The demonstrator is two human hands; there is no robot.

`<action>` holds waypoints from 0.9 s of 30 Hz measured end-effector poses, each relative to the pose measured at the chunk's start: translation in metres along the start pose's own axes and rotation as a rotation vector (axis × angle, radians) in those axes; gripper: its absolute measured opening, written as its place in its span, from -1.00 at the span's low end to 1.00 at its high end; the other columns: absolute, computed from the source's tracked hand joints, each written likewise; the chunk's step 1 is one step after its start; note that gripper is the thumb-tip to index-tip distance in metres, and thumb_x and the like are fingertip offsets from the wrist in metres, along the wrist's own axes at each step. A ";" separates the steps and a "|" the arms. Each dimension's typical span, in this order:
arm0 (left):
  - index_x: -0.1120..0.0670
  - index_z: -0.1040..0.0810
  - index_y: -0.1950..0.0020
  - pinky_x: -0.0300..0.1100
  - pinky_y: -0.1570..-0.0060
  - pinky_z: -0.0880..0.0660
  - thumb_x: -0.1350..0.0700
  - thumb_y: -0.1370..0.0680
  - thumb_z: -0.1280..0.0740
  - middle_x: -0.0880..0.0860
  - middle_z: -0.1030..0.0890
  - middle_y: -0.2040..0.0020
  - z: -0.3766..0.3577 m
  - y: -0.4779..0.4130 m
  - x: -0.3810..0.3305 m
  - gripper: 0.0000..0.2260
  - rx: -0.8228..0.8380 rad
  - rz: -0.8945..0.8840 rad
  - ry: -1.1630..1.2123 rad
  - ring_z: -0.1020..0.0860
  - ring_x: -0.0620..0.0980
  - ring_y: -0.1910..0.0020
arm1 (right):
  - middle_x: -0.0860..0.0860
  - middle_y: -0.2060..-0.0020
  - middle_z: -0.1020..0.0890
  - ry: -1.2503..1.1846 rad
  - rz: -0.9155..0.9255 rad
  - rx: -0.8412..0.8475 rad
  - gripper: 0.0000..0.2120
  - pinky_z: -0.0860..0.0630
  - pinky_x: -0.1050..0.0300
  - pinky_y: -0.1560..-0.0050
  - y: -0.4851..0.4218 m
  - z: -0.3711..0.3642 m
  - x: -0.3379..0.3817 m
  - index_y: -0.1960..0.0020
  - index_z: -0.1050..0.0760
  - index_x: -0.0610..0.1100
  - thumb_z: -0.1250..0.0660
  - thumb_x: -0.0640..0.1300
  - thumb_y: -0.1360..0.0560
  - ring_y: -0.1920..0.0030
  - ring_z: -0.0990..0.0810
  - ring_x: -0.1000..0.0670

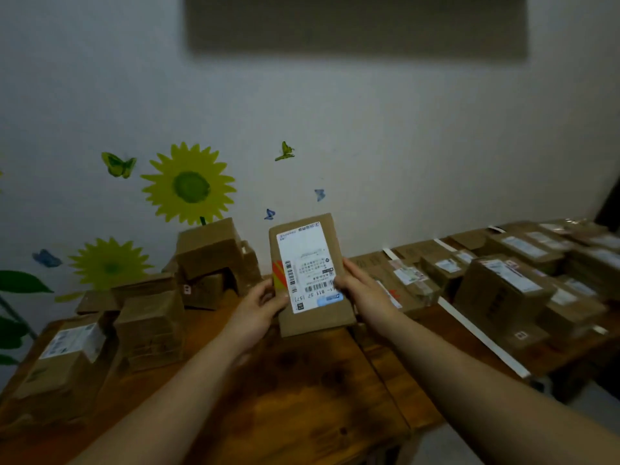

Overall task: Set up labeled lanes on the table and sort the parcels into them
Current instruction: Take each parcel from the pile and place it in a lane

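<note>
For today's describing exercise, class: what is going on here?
A person holds one flat parcel up in both hands, left hand and right hand gripping its sides, label facing them. More boxes are heaped on the table at left; at right, other parcels lie in lanes split by white strips.

Parcel [310, 275] between piles [151, 317], above table [302, 397]

left hand [260, 305] + right hand [360, 286] grip flat parcel [310, 273], label up | above wooden table [302, 397]
</note>
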State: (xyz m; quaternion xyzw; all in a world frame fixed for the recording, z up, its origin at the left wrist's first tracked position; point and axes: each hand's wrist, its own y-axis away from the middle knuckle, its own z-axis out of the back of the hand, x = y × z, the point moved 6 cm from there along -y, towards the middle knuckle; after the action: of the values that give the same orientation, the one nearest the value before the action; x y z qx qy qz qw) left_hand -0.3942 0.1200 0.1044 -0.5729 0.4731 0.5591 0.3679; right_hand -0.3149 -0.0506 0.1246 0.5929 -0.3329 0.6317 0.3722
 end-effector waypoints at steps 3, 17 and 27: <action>-0.27 -0.27 -0.37 -0.27 0.16 -0.56 0.09 -0.47 -0.37 -0.15 -0.54 -0.17 -0.008 0.003 0.009 -0.44 0.174 -0.028 0.020 -0.56 -0.14 -0.10 | -0.01 -0.09 -0.66 -0.086 0.040 -0.050 -0.66 -0.59 -0.06 -0.06 0.010 0.001 0.001 -0.23 -0.46 0.09 -0.20 -0.16 -0.50 -0.05 -0.66 -0.02; -0.17 -0.43 -0.30 -0.06 0.19 -0.55 0.07 -0.53 -0.30 0.04 -0.61 -0.10 -0.079 0.000 0.037 -0.65 0.237 0.132 -0.073 -0.57 0.08 -0.06 | -0.01 0.13 -0.70 -0.105 -0.127 -0.292 -0.69 -0.57 0.18 0.34 0.061 0.123 -0.020 -0.24 -0.48 -0.03 -0.27 0.04 -0.53 0.16 -0.70 0.00; -0.09 -0.35 -0.29 -0.06 0.45 -0.55 0.09 -0.49 -0.32 0.13 -0.63 -0.05 -0.212 -0.024 0.060 -0.61 0.215 0.360 0.032 -0.63 0.11 0.09 | 0.06 -0.20 -0.46 0.068 -0.189 -0.319 -0.54 -0.48 -0.05 -0.09 0.081 0.266 -0.058 -0.35 -0.29 0.12 -0.34 0.06 -0.49 -0.14 -0.49 -0.04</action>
State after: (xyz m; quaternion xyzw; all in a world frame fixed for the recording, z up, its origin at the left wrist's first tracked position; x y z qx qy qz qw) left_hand -0.3133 -0.0830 0.0645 -0.4456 0.6305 0.5528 0.3134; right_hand -0.2509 -0.3246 0.0888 0.5332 -0.3587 0.5528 0.5304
